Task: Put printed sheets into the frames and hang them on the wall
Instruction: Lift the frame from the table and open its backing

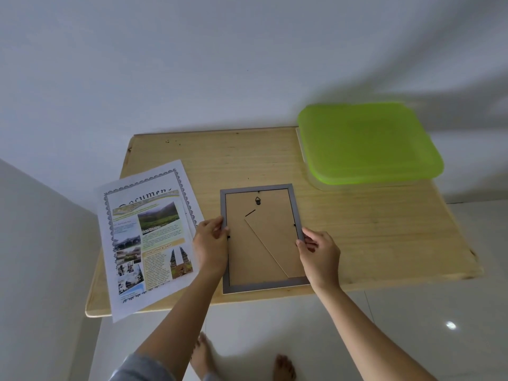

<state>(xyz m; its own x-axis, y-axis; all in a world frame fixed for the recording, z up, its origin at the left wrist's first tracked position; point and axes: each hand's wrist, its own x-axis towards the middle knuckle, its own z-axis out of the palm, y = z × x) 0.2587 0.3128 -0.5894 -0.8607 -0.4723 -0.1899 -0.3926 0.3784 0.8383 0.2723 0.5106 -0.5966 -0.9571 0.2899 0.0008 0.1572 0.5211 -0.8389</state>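
A grey picture frame (262, 235) lies face down on the wooden table (371, 229), its brown backing board with a folded stand and a small black hanger showing. My left hand (210, 244) grips the frame's left edge with curled fingers. On the right edge, my right hand (319, 253) pinches the frame near a black clip. Printed sheets (149, 237) with photos and a decorative border lie in a small stack at the table's left, overhanging the front edge.
A clear box with a green lid (368, 143) stands at the table's back right corner. White walls rise behind and to the left. My bare feet stand on the glossy white floor below the table's front edge.
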